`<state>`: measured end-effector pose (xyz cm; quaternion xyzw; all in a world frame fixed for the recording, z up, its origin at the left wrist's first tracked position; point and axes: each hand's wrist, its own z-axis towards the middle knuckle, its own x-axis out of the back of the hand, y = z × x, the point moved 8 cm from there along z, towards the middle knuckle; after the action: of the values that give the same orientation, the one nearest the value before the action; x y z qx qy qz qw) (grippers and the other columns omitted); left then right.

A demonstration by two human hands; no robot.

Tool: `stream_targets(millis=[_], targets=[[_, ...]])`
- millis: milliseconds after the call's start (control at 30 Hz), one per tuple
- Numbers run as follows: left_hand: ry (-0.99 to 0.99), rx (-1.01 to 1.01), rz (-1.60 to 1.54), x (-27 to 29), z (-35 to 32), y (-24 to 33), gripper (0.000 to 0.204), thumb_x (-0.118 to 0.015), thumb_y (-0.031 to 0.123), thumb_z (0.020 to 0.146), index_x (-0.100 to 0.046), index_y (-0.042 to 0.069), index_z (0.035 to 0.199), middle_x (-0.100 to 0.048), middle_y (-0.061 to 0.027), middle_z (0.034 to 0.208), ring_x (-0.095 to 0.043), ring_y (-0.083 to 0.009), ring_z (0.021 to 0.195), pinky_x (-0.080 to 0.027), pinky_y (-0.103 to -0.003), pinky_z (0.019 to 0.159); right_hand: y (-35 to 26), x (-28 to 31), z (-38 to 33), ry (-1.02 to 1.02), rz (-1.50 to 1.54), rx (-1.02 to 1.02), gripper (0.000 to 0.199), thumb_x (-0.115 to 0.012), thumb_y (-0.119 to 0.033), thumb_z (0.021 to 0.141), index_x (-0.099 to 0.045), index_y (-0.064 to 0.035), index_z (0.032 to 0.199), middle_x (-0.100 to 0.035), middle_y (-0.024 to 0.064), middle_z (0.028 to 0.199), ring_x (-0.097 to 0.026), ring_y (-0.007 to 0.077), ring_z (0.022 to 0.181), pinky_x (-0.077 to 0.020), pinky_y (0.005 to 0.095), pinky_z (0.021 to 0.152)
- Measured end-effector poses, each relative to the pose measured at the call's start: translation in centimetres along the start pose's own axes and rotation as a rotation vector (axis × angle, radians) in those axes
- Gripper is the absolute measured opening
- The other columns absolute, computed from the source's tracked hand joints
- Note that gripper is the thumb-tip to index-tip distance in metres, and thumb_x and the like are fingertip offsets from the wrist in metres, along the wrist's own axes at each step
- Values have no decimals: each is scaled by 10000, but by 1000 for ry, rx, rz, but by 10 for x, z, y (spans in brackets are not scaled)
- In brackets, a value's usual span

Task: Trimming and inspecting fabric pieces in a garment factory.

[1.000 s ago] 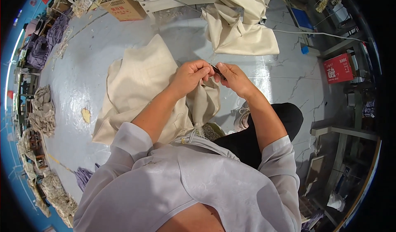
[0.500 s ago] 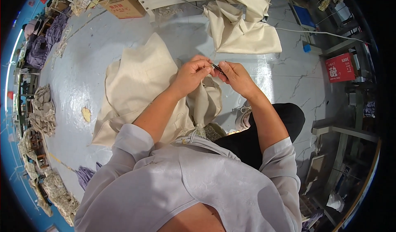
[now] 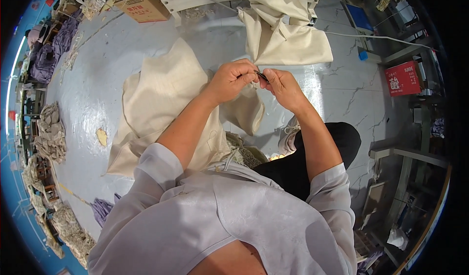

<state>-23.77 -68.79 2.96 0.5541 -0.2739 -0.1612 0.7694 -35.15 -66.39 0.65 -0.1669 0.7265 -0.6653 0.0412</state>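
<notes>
The left hand (image 3: pixel 230 82) had moved up, its fingertips seemingly pinched on the cream fabric (image 3: pixel 163 87) draped below, bringing it closer to the slim dark tool (image 3: pixel 262 76) gripped in the right hand's (image 3: pixel 285 89) curled fingers.

The right hand's (image 3: pixel 286 88) fingers hide most of the dark tool (image 3: pixel 262 75), too small to identify. What the left hand (image 3: pixel 233 81) pinches is hidden. The left forearm (image 3: pixel 188 126) covers part of the near cloth (image 3: pixel 159 91); the far cloth (image 3: pixel 288 43) runs off the top edge. 1 shoe (image 3: pixel 287 142) is partly hidden by the black trouser leg (image 3: pixel 332 145).
</notes>
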Motion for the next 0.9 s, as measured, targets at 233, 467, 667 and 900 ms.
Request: stream_targets(millis=[233, 467, 667, 900], targets=[[-45, 44, -78, -1, -2, -4, 102, -513, 43, 821, -579, -23, 781, -565, -67, 824, -520, -124, 740, -422, -240, 687, -6, -6, 0, -26, 90, 11, 471, -377, -377, 929, -556, 21, 755, -514, 30, 655, -425, 102, 606, -391, 245, 575], [-24, 26, -61, -2, -1, -4, 85, -528, 32, 810, -588, -17, 775, -552, -48, 763, -511, -113, 683, -411, -231, 631, -3, -4, 2, -3, -5, 10, 477, -364, -372, 934, -546, 13, 721, -471, 24, 615, -395, 105, 597, -369, 253, 551], [13, 9, -127, 1, 0, -4, 87, -522, 20, 815, -588, -21, 776, -557, -47, 775, -514, -108, 699, -416, -235, 640, -2, -1, 4, -13, 52, 18, 470, -355, -377, 933, -536, -4, 711, -417, 0, 588, -367, 90, 567, -342, 240, 525], [53, 56, -203, 9, -2, -4, 145, -507, 71, 853, -586, -19, 772, -565, -51, 833, -503, -118, 750, -412, -243, 709, -18, 27, -2, 419, -200, 219, 289, -726, -140, 675, -585, -41, 906, -530, -24, 718, -363, 45, 550, -345, 194, 505]])
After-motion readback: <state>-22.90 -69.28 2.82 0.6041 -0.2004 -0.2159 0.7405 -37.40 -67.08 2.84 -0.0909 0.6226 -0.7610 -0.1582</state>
